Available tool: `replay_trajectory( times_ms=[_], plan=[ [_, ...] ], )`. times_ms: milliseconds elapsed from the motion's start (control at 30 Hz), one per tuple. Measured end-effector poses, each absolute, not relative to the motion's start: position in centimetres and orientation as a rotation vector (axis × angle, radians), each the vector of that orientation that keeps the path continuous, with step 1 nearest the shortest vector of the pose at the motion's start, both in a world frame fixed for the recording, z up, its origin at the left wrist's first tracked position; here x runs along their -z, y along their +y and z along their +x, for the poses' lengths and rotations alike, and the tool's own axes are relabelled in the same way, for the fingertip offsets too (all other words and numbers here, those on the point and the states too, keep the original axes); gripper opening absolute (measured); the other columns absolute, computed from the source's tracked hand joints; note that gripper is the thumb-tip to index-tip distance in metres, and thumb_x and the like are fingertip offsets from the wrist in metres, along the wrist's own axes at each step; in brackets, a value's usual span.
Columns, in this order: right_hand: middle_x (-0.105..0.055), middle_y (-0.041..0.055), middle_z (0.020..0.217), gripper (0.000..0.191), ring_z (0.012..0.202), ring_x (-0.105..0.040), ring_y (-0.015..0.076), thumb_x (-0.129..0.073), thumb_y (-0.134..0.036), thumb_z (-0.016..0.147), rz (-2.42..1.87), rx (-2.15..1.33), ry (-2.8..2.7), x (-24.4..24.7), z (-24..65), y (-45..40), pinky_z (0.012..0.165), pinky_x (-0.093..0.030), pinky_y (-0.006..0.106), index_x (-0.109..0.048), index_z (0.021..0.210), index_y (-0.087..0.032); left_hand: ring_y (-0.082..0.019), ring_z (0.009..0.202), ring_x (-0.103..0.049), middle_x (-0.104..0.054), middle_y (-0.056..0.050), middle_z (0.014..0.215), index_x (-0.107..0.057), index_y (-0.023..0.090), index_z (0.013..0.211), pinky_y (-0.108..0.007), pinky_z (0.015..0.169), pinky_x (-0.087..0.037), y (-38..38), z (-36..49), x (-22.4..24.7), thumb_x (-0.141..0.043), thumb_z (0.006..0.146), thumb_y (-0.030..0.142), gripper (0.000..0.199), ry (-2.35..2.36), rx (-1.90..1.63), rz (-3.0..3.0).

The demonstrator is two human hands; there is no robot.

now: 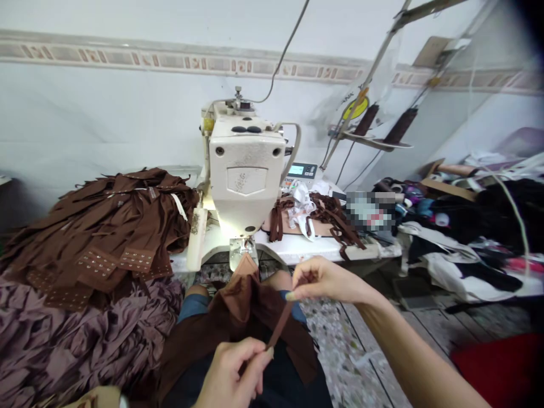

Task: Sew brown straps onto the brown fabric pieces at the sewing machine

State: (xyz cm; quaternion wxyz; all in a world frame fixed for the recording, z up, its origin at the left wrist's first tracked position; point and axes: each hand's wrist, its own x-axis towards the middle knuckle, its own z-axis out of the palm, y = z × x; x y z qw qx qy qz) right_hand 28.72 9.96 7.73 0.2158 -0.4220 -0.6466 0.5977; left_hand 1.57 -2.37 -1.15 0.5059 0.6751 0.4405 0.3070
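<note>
Two bare hands work apart from each other above the person's lap, both pinched on one narrow brown strip (279,326). The left hand (232,374) grips its lower end, and the right hand (327,281) holds its upper end between thumb and fingers. Just below them, a brown fabric piece (242,323) drapes over the knees, its pointed end near the presser foot (242,249) of a white industrial sewing machine (244,170). The machine stands on a white table (306,252), with a tangle of brown straps (318,218) to its right. To the left lies a heap of brown studded garment pieces (97,226), resting on ruffled mauve fabric (63,340).
</note>
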Motion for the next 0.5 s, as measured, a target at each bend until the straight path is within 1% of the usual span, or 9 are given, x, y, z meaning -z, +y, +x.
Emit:
replay_trajectory(
  times_ms=[67, 133, 200, 233, 267, 333, 400, 433, 500],
  plan=[
    [-0.067, -0.0017, 0.06, 0.037, 0.052, -0.05, 0.0095, -0.091, -0.05, 0.081, -1.21, -1.568, -1.683, -7.8, 28.1, 10.0, 0.05, -0.034, 0.02, -0.078, 0.078, -0.016, -0.01, 0.052, -0.061, -0.063, 0.002, 0.056, -0.061, 0.02, 0.072, -0.02, 0.057, -0.043, -2.1, 1.5, 0.5, -0.049, 0.112, 0.04, 0.047, 1.043, -0.798, 1.732],
    [-0.07, -0.0001, 0.064, 0.041, 0.051, -0.049, 0.0086, -0.087, -0.054, 0.086, -1.23, -1.518, -1.591, -7.6, 27.3, 9.6, 0.047, -0.031, 0.02, -0.078, 0.08, -0.015, -0.012, 0.063, -0.066, -0.067, 0.0, 0.065, -0.064, 0.02, 0.073, -0.021, 0.063, -0.046, -1.6, 1.4, -0.6, -0.053, 0.111, 0.031, 0.042, 0.995, -0.87, 1.92],
    [-0.071, 0.0001, 0.063, 0.041, 0.048, -0.047, 0.0078, -0.084, -0.056, 0.088, -1.224, -1.523, -1.557, -7.2, 26.6, 8.9, 0.046, -0.028, 0.02, -0.078, 0.082, -0.015, -0.015, 0.075, -0.067, -0.071, -0.002, 0.078, -0.071, 0.02, 0.085, -0.023, 0.069, -0.049, -0.9, 1.0, -2.0, -0.059, 0.109, 0.026, 0.027, 0.966, -1.009, 2.141],
    [-0.07, -0.0006, 0.061, 0.04, 0.046, -0.048, 0.0078, -0.086, -0.054, 0.087, -1.206, -1.56, -1.572, -7.0, 26.2, 8.5, 0.045, -0.029, 0.02, -0.078, 0.082, -0.015, -0.016, 0.08, -0.067, -0.072, -0.003, 0.085, -0.073, 0.019, 0.097, -0.025, 0.073, -0.05, -0.4, 0.8, -2.7, -0.062, 0.108, 0.023, 0.016, 0.986, -1.106, 2.252],
    [-0.069, -0.0015, 0.058, 0.039, 0.046, -0.05, 0.0083, -0.088, -0.053, 0.085, -1.18, -1.616, -1.6, -6.7, 25.9, 8.1, 0.045, -0.031, 0.02, -0.078, 0.081, -0.016, -0.018, 0.086, -0.068, -0.074, -0.006, 0.093, -0.074, 0.017, 0.11, -0.027, 0.078, -0.051, 0.1, 0.6, -3.3, -0.063, 0.106, 0.018, 0.012, 1.043, -1.206, 2.36],
    [-0.07, -0.0012, 0.059, 0.038, 0.046, -0.057, 0.0093, -0.092, -0.05, 0.081, -1.121, -1.769, -1.658, -6.1, 25.2, 7.1, 0.046, -0.038, 0.019, -0.076, 0.077, -0.016, -0.023, 0.105, -0.068, -0.075, -0.012, 0.113, -0.07, 0.014, 0.131, -0.034, 0.093, -0.051, 1.1, 0.5, -4.2, -0.059, 0.105, 0.007, 0.029, 1.242, -1.342, 2.572],
    [-0.077, 0.002, 0.07, 0.039, 0.047, -0.061, 0.0089, -0.092, -0.051, 0.08, -1.069, -1.922, -1.676, -5.3, 24.1, 6.2, 0.046, -0.042, 0.018, -0.076, 0.077, -0.015, -0.03, 0.124, -0.063, -0.071, -0.017, 0.133, -0.066, 0.012, 0.142, -0.043, 0.104, -0.046, 2.3, 0.8, -4.5, -0.052, 0.105, 0.002, 0.041, 1.447, -1.33, 2.752],
    [-0.08, 0.0037, 0.076, 0.039, 0.047, -0.061, 0.0081, -0.091, -0.052, 0.082, -1.047, -1.987, -1.672, -4.8, 23.5, 5.7, 0.046, -0.043, 0.017, -0.076, 0.079, -0.015, -0.033, 0.129, -0.06, -0.069, -0.018, 0.138, -0.065, 0.01, 0.144, -0.047, 0.107, -0.044, 2.9, 1.1, -4.4, -0.05, 0.106, 0.003, 0.042, 1.535, -1.29, 2.807],
    [-0.082, 0.006, 0.083, 0.04, 0.047, -0.062, 0.0071, -0.087, -0.053, 0.085, -1.005, -2.09, -1.667, -4.0, 22.3, 4.8, 0.046, -0.045, 0.016, -0.077, 0.082, -0.015, -0.036, 0.128, -0.059, -0.069, -0.019, 0.139, -0.065, 0.008, 0.143, -0.05, 0.109, -0.043, 4.0, 1.7, -3.9, -0.05, 0.107, 0.008, 0.039, 1.644, -1.236, 2.854]
  ],
)
